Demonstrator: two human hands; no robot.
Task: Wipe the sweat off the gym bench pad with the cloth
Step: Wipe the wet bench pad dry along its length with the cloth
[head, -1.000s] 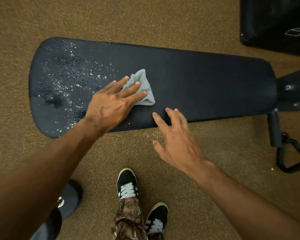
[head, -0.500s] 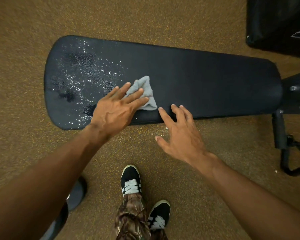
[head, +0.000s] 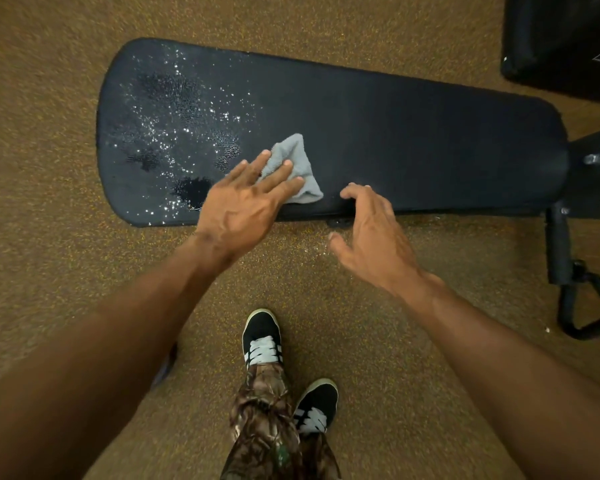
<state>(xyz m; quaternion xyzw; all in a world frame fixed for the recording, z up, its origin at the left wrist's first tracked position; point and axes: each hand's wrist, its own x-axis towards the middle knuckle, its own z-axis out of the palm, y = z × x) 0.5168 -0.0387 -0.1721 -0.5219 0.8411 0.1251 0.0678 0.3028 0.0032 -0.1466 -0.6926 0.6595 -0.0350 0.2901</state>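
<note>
A long black bench pad (head: pixel 413 133) lies across the view. Glistening sweat droplets (head: pixel 174 133) cover its wide left end; the right part looks dry. A small grey cloth (head: pixel 300 164) sits bunched near the pad's front edge, just right of the wet patch. My left hand (head: pixel 246 202) presses flat on the cloth with straight fingers. My right hand (head: pixel 371 226) rests at the pad's front edge beside the cloth, fingers bent over the rim, holding nothing.
Speckled brown gym flooring (head: pixel 49 254) surrounds the bench. The black bench frame and a strap loop (head: pixel 575 278) stand at the right. A black padded object (head: pixel 565 39) fills the top right corner. My two shoes (head: pixel 262 337) stand below the hands.
My left hand and the cloth have stayed at the wet patch's edge. My right hand's fingers have bent over the pad's front rim. The camera has shifted left.
</note>
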